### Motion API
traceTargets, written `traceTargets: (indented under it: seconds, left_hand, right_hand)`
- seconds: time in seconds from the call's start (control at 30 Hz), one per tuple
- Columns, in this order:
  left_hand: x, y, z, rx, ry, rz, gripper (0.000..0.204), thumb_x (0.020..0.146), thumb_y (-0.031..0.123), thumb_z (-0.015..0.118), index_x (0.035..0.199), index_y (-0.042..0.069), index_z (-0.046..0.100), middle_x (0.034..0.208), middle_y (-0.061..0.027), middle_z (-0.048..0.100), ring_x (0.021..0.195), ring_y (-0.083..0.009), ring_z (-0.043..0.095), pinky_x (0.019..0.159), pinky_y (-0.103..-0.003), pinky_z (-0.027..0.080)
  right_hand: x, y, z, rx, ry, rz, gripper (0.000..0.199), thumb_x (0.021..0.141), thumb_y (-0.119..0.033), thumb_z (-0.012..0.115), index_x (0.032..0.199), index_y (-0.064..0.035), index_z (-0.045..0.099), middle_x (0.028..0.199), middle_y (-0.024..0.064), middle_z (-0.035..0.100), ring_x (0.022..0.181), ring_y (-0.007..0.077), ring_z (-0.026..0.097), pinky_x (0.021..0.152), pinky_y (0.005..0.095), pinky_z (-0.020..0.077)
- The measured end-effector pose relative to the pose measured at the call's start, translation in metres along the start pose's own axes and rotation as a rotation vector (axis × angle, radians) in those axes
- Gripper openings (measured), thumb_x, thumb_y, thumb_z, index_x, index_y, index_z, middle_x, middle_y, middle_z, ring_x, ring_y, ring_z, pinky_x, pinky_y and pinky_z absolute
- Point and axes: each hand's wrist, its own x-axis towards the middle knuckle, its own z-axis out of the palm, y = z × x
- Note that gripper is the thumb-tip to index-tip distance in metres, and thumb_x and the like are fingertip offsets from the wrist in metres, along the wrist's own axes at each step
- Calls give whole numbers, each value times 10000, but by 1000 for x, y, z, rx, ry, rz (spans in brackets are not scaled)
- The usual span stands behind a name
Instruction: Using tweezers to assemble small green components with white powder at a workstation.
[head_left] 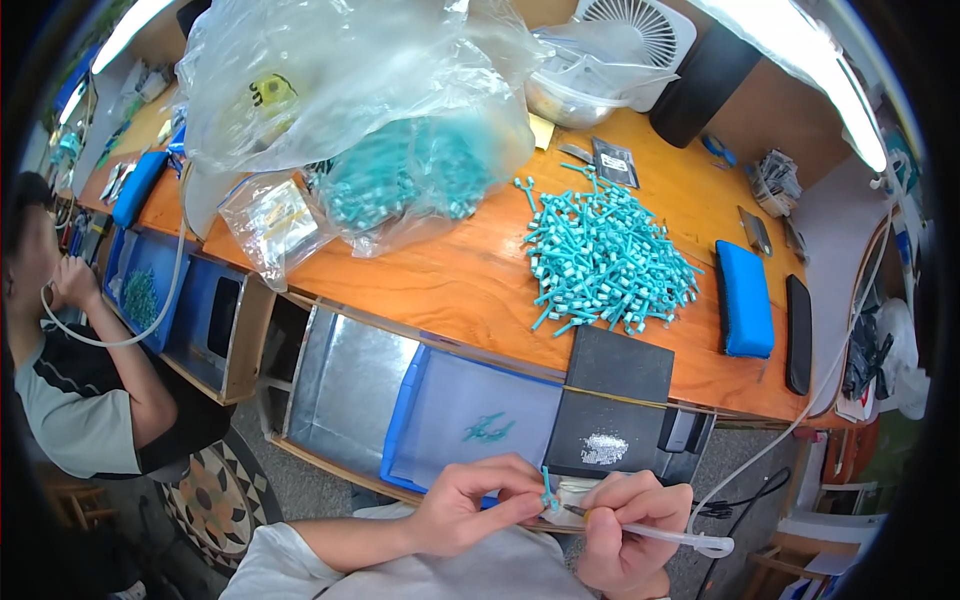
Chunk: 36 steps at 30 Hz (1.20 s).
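My left hand (485, 503) pinches a small teal stick-like piece (548, 488) upright between thumb and fingertips. My right hand (632, 525) is closed around a pen-like tool (655, 533) with a clear tube at its rear; its thin dark tip points at the teal piece, and I cannot tell whether they touch. Just beyond my hands lies a black board (618, 375) with a heap of tiny sparkling stones (604, 448) on it. Left of the board, a blue-rimmed tray (402, 430) holds several teal pieces (487, 428).
A big pile of teal pieces (610, 255) lies on the wooden table (440, 305). Behind stands a clear plastic bag (350, 70) of more pieces. A blue case (744, 298) and a black case (798, 335) lie right. Another person (95, 400) sits at left.
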Motion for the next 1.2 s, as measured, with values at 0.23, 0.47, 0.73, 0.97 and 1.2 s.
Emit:
traceTargets:
  seconds: [0.23, 0.47, 0.73, 0.97, 1.2]
  left_hand:
    - [2, 4, -3, 34, -59, -35, 141, 827, -44, 522, 927, -47, 621, 911, -129, 554, 785, -170, 568, 705, -270, 471]
    - [2, 1, -2, 26, -26, 21, 109, 835, 56, 591, 910, -14, 628, 879, -72, 588, 722, -87, 524, 596, -206, 398]
    - [2, 2, -1, 15, -13, -1, 109, 838, 61, 589, 908, -10, 635, 873, -66, 590, 721, -82, 522, 587, -202, 393]
    - [1, 4, -1, -27, -42, -49, 131, 843, -21, 525, 928, -50, 620, 905, -130, 552, 781, -176, 572, 702, -277, 474]
    - [1, 2, 0, -67, -49, -60, 136, 845, -31, 510, 927, -59, 615, 923, -133, 542, 782, -185, 571, 705, -288, 475]
  right_hand:
    - [-5, 13, 8, -17, 131, 3, 217, 805, -25, 533, 832, -25, 318, 684, 100, 463, 510, 114, 434, 490, 244, 389]
    - [-5, 12, 7, -27, 119, 9, 213, 807, -21, 530, 833, -27, 319, 684, 100, 462, 507, 114, 430, 493, 245, 392]
    - [0, 2, 0, -29, -50, -18, 233, 786, 106, 497, 896, -33, 345, 750, 137, 490, 574, 134, 442, 535, 249, 373]
    - [-2, 2, -1, -14, 27, 1, 234, 788, 103, 498, 894, -35, 342, 753, 138, 494, 572, 135, 443, 529, 252, 377]
    - [0, 16, 1, -121, 351, -47, 204, 814, -56, 526, 814, -43, 322, 663, 79, 433, 513, 120, 415, 471, 222, 353]
